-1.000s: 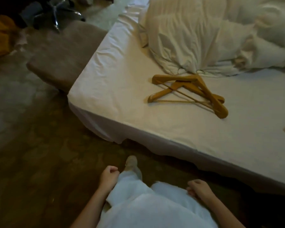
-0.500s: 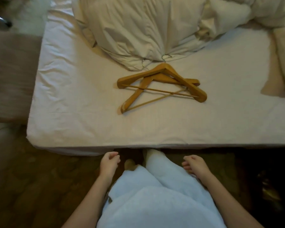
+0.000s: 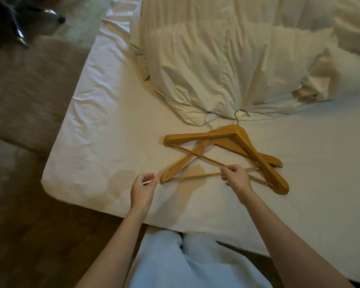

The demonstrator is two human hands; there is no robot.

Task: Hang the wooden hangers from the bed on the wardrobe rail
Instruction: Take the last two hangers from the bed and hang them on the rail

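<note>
1. Two wooden hangers [image 3: 233, 135] lie flat and crossed on the bed sheet [image 3: 104, 125], near its foot edge. Their metal hooks [image 3: 208, 119] point away, touching the hem of the rumpled duvet [image 3: 216, 59]. The thin crossbars [image 3: 206, 158] therefore face the person and are the easiest parts to reach
2. The right hand [image 3: 236, 177] sits over the spot where the two crossbars cross, thumb and fingers pinched round the wood. A grip there would probably lift both hangers together, though I cannot tell whether it has one bar or both
3. The left hand [image 3: 142, 189] hovers just beside the left tip of the lower hanger. Its fingers are loosely curled, thumb near forefinger, and it holds nothing. It seems placed to steady or take that end
4. Neither hanger looks raised off the sheet and the wardrobe rail is out of view, so I judge this the pick-up step
5. An upholstered bench [image 3: 29, 90] stands against the bed's left side
</note>
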